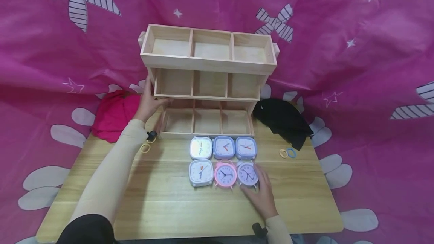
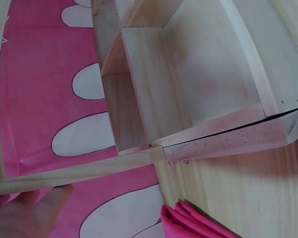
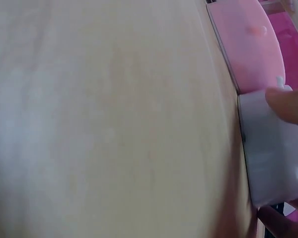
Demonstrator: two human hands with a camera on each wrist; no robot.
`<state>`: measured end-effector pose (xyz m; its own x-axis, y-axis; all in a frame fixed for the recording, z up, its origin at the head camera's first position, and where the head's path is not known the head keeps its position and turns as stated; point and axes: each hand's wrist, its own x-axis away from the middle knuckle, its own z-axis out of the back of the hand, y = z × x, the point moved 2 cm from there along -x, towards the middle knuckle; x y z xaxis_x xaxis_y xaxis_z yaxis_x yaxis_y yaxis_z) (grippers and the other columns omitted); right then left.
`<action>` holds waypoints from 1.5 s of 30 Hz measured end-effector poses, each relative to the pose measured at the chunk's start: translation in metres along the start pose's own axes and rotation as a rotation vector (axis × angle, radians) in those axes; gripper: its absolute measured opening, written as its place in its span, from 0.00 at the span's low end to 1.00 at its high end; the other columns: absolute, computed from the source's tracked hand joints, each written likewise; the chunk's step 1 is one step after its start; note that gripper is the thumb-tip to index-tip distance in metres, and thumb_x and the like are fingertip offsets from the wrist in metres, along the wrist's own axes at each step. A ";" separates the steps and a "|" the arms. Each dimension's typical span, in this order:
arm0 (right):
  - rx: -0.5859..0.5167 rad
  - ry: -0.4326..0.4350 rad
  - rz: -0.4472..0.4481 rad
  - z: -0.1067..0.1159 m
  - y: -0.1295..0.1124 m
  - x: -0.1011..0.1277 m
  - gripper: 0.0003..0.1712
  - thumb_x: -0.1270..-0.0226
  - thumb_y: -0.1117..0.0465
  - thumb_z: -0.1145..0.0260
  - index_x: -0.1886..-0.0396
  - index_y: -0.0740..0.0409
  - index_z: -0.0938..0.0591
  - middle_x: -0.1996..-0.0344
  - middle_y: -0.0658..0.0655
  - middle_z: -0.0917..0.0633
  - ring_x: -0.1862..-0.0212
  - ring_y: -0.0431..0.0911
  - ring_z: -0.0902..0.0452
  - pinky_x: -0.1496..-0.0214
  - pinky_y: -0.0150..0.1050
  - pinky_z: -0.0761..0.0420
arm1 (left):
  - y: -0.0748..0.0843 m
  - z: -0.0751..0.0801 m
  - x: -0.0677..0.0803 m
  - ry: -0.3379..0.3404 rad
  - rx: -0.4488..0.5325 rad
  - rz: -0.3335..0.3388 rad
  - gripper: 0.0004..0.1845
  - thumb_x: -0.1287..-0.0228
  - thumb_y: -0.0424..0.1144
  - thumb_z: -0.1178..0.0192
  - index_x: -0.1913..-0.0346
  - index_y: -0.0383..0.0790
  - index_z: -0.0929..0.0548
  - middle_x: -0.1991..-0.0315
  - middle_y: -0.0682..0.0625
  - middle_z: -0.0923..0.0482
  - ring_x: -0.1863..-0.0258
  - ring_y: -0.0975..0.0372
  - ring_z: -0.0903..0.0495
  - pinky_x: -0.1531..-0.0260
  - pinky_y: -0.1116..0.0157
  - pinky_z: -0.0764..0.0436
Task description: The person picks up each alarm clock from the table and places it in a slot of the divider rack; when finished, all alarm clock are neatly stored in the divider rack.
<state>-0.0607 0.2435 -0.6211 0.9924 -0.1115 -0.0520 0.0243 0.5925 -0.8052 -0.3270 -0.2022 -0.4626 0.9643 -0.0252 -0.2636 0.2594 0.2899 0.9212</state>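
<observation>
A three-tier wooden shelf (image 1: 207, 86) with open compartments stands at the back of the table. My left hand (image 1: 150, 99) grips the left end of its middle tier; in the left wrist view my fingers (image 2: 32, 210) lie against a wooden edge of the shelf (image 2: 198, 84). Several small clocks sit in two rows in front of it. My right hand (image 1: 257, 182) holds the lavender round clock (image 1: 246, 173) at the right end of the near row, next to a pink round clock (image 1: 225, 174). In the right wrist view a finger (image 3: 288, 101) and the thumb pinch the lavender clock (image 3: 268, 148).
A red cloth (image 1: 113, 116) lies left of the shelf and a black cloth (image 1: 283, 119) right of it. Hair bands (image 1: 145, 148) and a black clip (image 1: 151, 135) sit near my left forearm; two more bands (image 1: 287, 153) lie at the right. Pink fabric surrounds the wooden table (image 1: 162, 206).
</observation>
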 end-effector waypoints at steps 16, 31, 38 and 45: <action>-0.085 0.067 -0.100 -0.002 0.003 0.001 0.58 0.53 0.57 0.10 0.21 0.46 0.27 0.22 0.56 0.26 0.21 0.58 0.33 0.17 0.63 0.35 | -0.018 0.000 -0.008 0.005 -0.012 0.022 0.71 0.43 0.22 0.23 0.12 0.60 0.64 0.13 0.42 0.51 0.15 0.45 0.45 0.16 0.42 0.40; -0.032 0.117 -0.173 0.022 -0.011 0.033 0.57 0.52 0.55 0.10 0.21 0.49 0.27 0.25 0.60 0.23 0.23 0.59 0.29 0.22 0.57 0.27 | -0.003 0.002 -0.002 -0.010 -0.023 0.024 0.69 0.42 0.21 0.26 0.12 0.56 0.63 0.14 0.39 0.51 0.16 0.41 0.44 0.17 0.40 0.39; -0.110 0.145 -0.100 0.038 -0.027 0.009 0.57 0.51 0.61 0.11 0.20 0.50 0.28 0.24 0.56 0.23 0.23 0.54 0.29 0.22 0.29 0.30 | -0.029 0.004 -0.013 0.003 -0.044 0.005 0.73 0.44 0.23 0.22 0.12 0.62 0.64 0.13 0.43 0.51 0.16 0.44 0.43 0.18 0.40 0.37; -0.111 0.178 0.047 0.052 -0.053 -0.050 0.53 0.49 0.63 0.12 0.22 0.51 0.25 0.25 0.59 0.22 0.23 0.57 0.29 0.16 0.55 0.34 | -0.023 0.002 -0.012 0.004 -0.028 -0.001 0.72 0.44 0.22 0.23 0.12 0.60 0.65 0.13 0.43 0.51 0.16 0.44 0.42 0.18 0.41 0.36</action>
<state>-0.1049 0.2593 -0.5449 0.9550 -0.2306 -0.1865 -0.0445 0.5102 -0.8589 -0.3445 -0.2106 -0.4804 0.9639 -0.0215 -0.2655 0.2585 0.3168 0.9126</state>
